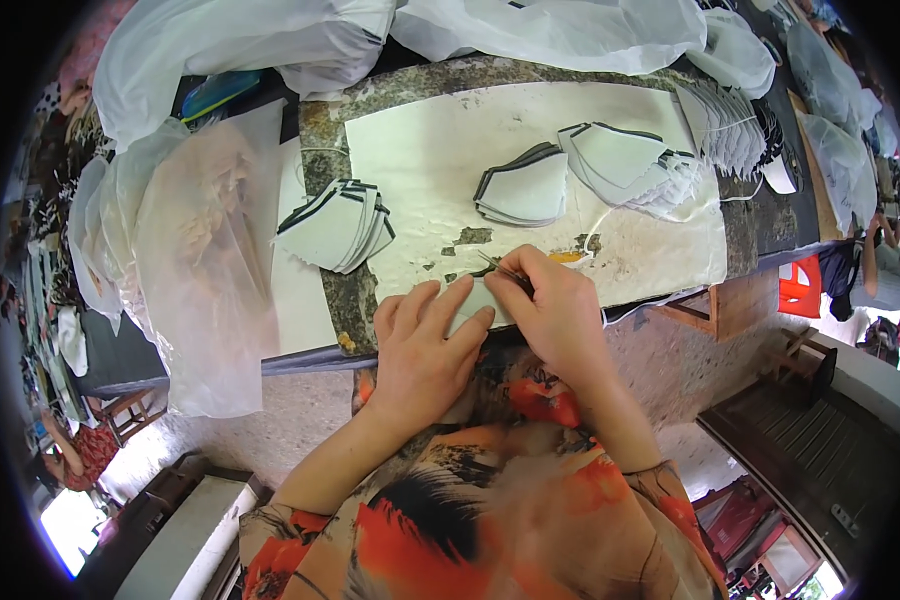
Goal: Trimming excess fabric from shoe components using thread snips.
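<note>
My left hand (425, 340) lies with its fingers spread over a pale, dark-edged fabric piece (478, 298) at the near edge of the worktop, pressing it down. Close by, my right hand (555, 310) pinches a thin, pointed metal tool (490, 262) whose tip reaches the dark edge of that piece. Most of the tool is hidden in the fingers, so its exact kind does not show. Beyond my hands are stacks of similar pieces: a left stack (340, 225), a middle stack (522, 187) and a fanned right stack (625, 165).
A worn white sheet (420, 130) covers much of the mottled board (320, 125). Filled plastic bags line the far side, and another plastic bag (205, 270) hangs over the left edge. A tied bundle of pieces (720, 125) lies at the far right. Other people sit nearby.
</note>
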Demonstrator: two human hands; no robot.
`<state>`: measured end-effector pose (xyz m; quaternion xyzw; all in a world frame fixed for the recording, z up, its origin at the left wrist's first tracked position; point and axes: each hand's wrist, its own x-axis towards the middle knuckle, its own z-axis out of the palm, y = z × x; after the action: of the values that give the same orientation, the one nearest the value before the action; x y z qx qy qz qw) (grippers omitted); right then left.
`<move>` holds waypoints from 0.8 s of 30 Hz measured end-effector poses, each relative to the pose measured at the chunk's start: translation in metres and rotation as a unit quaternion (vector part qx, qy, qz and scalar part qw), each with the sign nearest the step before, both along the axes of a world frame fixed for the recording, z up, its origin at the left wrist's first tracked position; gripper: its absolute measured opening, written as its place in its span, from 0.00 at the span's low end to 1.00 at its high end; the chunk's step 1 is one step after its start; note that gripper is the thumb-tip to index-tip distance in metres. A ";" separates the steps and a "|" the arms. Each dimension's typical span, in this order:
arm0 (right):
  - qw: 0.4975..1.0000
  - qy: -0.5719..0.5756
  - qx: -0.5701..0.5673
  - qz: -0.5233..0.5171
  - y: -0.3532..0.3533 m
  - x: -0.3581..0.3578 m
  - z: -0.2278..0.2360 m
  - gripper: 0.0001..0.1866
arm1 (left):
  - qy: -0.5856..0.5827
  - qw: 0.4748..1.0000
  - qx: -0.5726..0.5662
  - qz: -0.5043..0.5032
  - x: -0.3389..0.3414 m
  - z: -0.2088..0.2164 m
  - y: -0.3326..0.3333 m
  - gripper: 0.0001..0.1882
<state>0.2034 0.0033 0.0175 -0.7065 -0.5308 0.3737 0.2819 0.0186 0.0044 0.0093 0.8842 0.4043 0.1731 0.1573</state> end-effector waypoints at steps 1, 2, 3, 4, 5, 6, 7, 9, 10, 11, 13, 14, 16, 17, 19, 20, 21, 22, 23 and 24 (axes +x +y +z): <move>1.000 -0.003 0.000 -0.001 0.000 0.003 0.001 0.11 | 0.004 1.000 0.005 0.002 0.000 0.000 -0.001 0.16; 1.000 -0.005 0.000 -0.002 0.001 0.005 0.002 0.11 | 0.003 1.000 0.005 0.004 0.000 0.001 -0.002 0.16; 1.000 -0.006 0.000 -0.002 0.002 0.007 0.002 0.11 | 0.010 1.000 0.001 0.007 0.001 0.001 -0.002 0.16; 1.000 -0.013 0.002 0.005 0.003 0.009 0.002 0.11 | 0.017 1.000 -0.002 0.009 0.001 0.002 -0.003 0.15; 1.000 -0.020 0.005 0.012 0.004 0.010 0.002 0.11 | 0.016 1.000 -0.002 0.010 0.001 0.001 -0.003 0.15; 1.000 -0.020 0.005 0.013 0.005 0.010 0.003 0.11 | 0.018 1.000 -0.003 0.012 0.001 0.001 -0.003 0.17; 1.000 -0.017 -0.001 0.008 0.005 0.010 0.003 0.11 | 0.020 1.000 -0.005 0.014 0.001 0.001 -0.003 0.19; 1.000 -0.013 -0.007 0.004 0.006 0.009 0.003 0.11 | 0.018 1.000 -0.009 0.021 0.003 0.004 -0.001 0.21; 1.000 -0.020 -0.006 0.007 0.006 0.010 0.003 0.11 | 0.016 0.999 -0.013 0.027 0.004 0.006 -0.001 0.23; 1.000 -0.027 -0.004 0.010 0.007 0.010 0.003 0.10 | 0.016 0.999 -0.014 0.026 0.005 0.008 0.000 0.23; 0.999 -0.032 -0.006 0.014 0.007 0.010 0.004 0.10 | 0.033 0.999 -0.013 0.024 0.006 0.010 0.001 0.26; 0.999 -0.038 -0.008 0.017 0.007 0.011 0.004 0.10 | 0.033 0.999 -0.013 0.024 0.008 0.010 0.002 0.26; 0.999 -0.040 -0.012 0.018 0.008 0.011 0.004 0.10 | 0.031 0.999 -0.005 0.028 0.011 0.010 0.002 0.26; 0.999 -0.042 -0.017 0.019 0.008 0.012 0.004 0.10 | 0.030 0.999 -0.005 0.028 0.012 0.011 0.002 0.26; 0.999 -0.035 -0.014 0.025 0.009 0.016 0.005 0.10 | 0.043 0.999 0.001 0.031 0.013 0.010 0.002 0.26; 0.999 -0.028 -0.011 0.028 0.009 0.018 0.006 0.10 | 0.041 0.999 0.001 0.034 0.014 0.008 0.002 0.26; 0.999 -0.029 -0.011 0.030 0.009 0.022 0.006 0.10 | 0.041 0.999 0.009 0.033 0.014 0.006 0.002 0.25; 0.999 -0.028 0.007 0.045 0.011 0.025 0.006 0.10 | 0.041 0.998 0.017 0.033 0.014 0.004 0.001 0.25; 0.997 -0.026 0.025 0.061 0.011 0.027 0.006 0.09 | 0.040 0.998 0.017 0.035 0.014 0.003 0.001 0.25; 0.997 -0.029 0.024 0.062 0.012 0.029 0.005 0.09 | 0.038 0.998 0.023 0.038 0.014 0.002 0.001 0.24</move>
<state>0.2325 0.0149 0.0221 -0.6759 -0.5902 0.3567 0.2600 0.0331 0.0050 0.0109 0.8773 0.4396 0.1546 0.1145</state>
